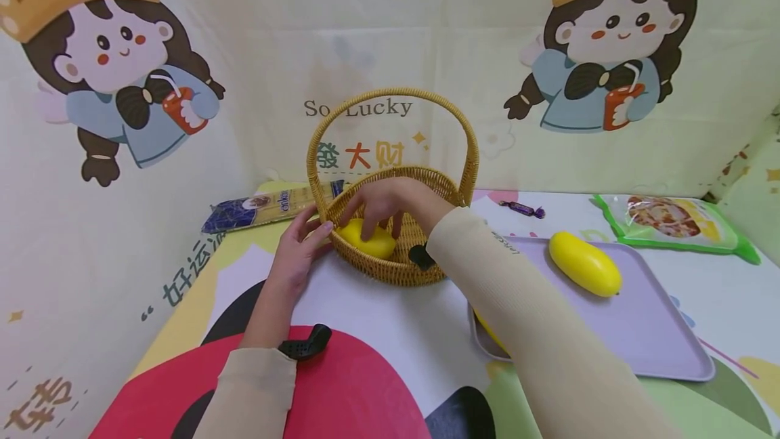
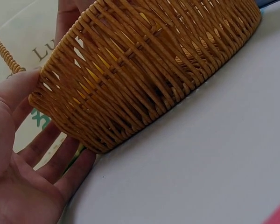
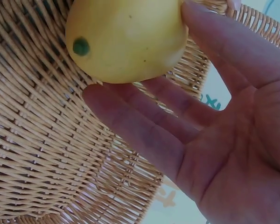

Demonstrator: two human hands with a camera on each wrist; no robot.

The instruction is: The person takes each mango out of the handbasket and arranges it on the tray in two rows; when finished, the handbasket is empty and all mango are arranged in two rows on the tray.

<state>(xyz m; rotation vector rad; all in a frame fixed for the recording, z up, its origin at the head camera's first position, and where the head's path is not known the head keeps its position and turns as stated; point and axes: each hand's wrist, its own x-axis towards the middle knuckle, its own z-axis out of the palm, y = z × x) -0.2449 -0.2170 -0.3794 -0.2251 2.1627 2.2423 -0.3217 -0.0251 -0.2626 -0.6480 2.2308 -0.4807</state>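
A woven wicker basket (image 1: pixel 390 274) with a tall hoop handle stands upright on the table. My left hand (image 1: pixel 296 253) holds its left side, thumb on the rim and fingers against the outer wall (image 2: pixel 144 79), as the left wrist view shows. Inside the basket, at its left, is a smooth yellow mango (image 1: pixel 373 242). My right hand (image 1: pixel 386 203) reaches in from above and holds that mango, thumb at one side and fingers at the other. In the right wrist view the mango (image 3: pixel 130 42) shows a green spot at its end.
Right of the basket lies a lilac tray (image 1: pixel 652 337) bearing another yellow mango (image 1: pixel 585 264); my right sleeve partly hides a second yellow thing (image 1: pixel 489 334). Behind are a small purple-wrapped candy (image 1: pixel 522 208), a green-edged food packet (image 1: pixel 676 223) and a blue-and-yellow noodle packet (image 1: pixel 268 206).
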